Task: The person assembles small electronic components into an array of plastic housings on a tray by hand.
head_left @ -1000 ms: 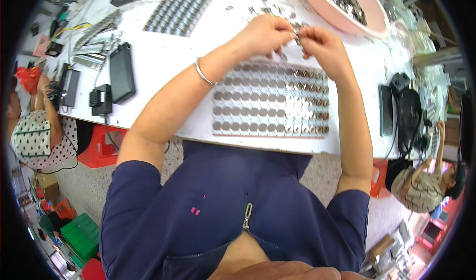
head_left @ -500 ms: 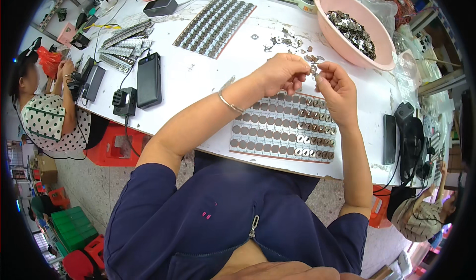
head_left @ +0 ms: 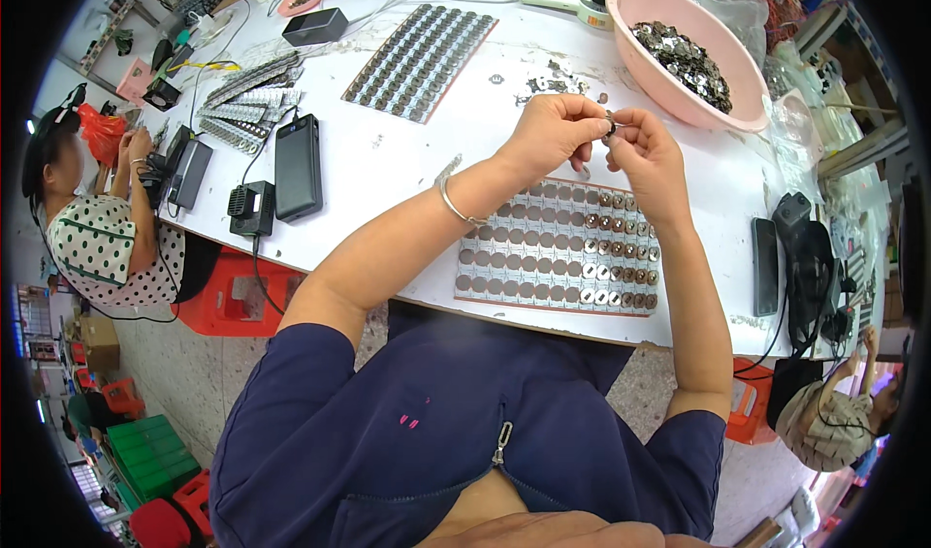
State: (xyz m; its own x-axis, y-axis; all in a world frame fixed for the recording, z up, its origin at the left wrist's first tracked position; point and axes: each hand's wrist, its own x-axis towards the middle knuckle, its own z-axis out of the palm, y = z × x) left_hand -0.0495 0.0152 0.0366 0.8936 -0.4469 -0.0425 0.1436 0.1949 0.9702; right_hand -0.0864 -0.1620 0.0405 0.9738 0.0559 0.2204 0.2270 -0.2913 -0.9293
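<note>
My left hand (head_left: 555,133) and my right hand (head_left: 648,152) meet above the far edge of a tray, fingertips pinched together. Between them is a small dark round metal piece (head_left: 610,127), partly covered by the fingers. Beneath lies the flat tray (head_left: 553,307) with rows of round places. Shiny metal pieces (head_left: 601,298) sit in its right-hand columns, while the left columns show plain brownish-grey discs (head_left: 514,257). Just beyond my hands, loose metal pieces (head_left: 558,78) are scattered on the white table (head_left: 407,165).
A pink basin (head_left: 754,112) of metal pieces stands at the far right. Another filled tray (head_left: 422,58) lies at the back. Left are a black power bank (head_left: 298,165) and fanned strips (head_left: 247,102); right, a dark phone-shaped slab (head_left: 764,267). Co-workers sit on both sides.
Both hands have shifted slightly away from me, and the fingertips are closer together around the small piece. The filled places on the near tray look the same.
</note>
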